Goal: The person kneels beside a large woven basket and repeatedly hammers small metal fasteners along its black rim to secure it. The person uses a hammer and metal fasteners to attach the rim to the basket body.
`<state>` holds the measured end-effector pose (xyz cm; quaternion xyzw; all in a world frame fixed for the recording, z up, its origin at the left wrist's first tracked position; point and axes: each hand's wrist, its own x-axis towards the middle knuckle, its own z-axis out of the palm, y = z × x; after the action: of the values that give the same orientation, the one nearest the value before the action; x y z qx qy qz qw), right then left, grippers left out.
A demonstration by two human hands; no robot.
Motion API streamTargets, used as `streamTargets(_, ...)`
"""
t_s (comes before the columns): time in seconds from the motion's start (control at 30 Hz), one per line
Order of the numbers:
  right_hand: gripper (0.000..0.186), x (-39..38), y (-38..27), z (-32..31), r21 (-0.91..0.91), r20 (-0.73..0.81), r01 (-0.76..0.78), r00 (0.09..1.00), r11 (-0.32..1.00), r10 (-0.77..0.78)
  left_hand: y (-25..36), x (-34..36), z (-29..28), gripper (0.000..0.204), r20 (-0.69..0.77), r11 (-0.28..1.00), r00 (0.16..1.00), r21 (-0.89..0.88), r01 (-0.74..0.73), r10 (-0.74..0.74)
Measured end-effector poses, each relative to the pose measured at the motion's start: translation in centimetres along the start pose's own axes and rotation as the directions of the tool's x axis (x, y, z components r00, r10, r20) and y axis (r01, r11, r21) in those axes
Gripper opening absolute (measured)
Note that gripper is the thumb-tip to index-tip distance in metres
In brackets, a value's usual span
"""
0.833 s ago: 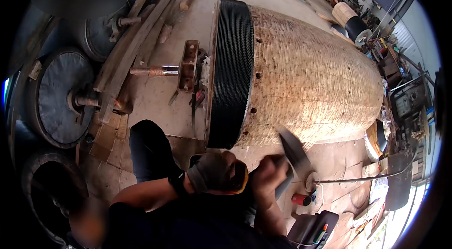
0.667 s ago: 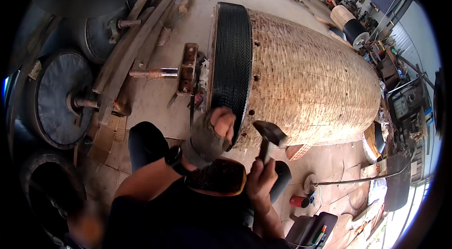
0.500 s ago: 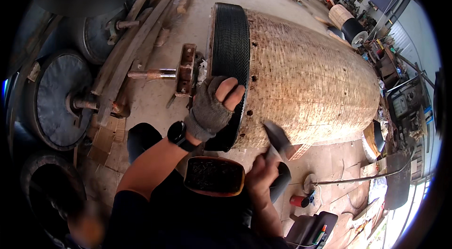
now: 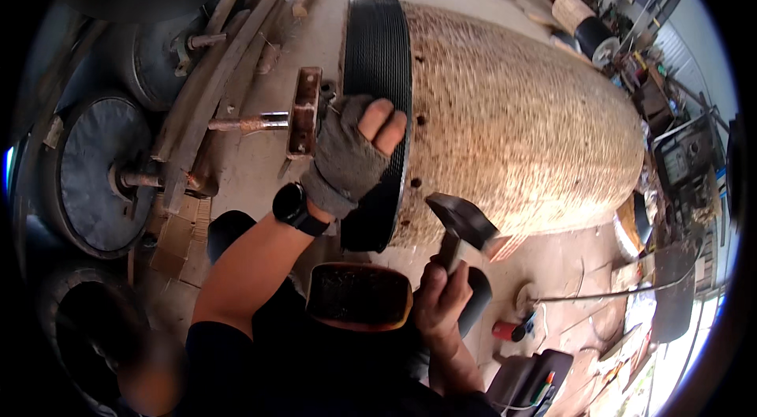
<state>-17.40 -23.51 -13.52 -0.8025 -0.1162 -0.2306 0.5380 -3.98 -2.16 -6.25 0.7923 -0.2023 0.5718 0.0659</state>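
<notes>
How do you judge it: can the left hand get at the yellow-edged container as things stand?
Probably yes: the yellow-edged container sits near the left hand, its open top uncovered. The hammer in the right hand is off to the right, apparently leaving the way free.

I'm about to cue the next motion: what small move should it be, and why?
Probably ease the hammer slowly left toward the black ribbed band: the right hand grips it, it shows right of the band, and the gloved left hand lies over the band. Whether that left hand holds anything is hidden.
</notes>
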Motion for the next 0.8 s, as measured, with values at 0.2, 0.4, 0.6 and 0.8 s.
streamTargets(0.2,0.023,-1.3,5.5,1.8,-0.285,0.040,0.055,0.998,0.957,-0.045,-0.8,0.5,0.9,0.037,-0.003,1.000,1.000,0.019,-0.002,0.002)
streamTargets(0.4,0.021,-4.4,5.5,0.4,-0.318,0.011,-0.033,0.999,0.948,0.039,-1.1,1.3,0.7,0.033,0.035,0.997,0.999,0.082,-0.014,0.012)
streamTargets(0.6,0.022,-6.3,5.7,-0.7,-0.262,0.003,-0.019,1.000,0.965,0.021,3.7,-1.8,-1.7,0.057,0.011,0.984,0.999,-0.172,0.054,-0.053)
streamTargets(0.8,0.022,-6.7,6.0,-0.7,-0.217,0.044,-0.061,0.996,0.974,0.072,8.5,-9.4,-2.6,0.061,0.228,0.826,0.943,-0.461,0.325,-0.244)
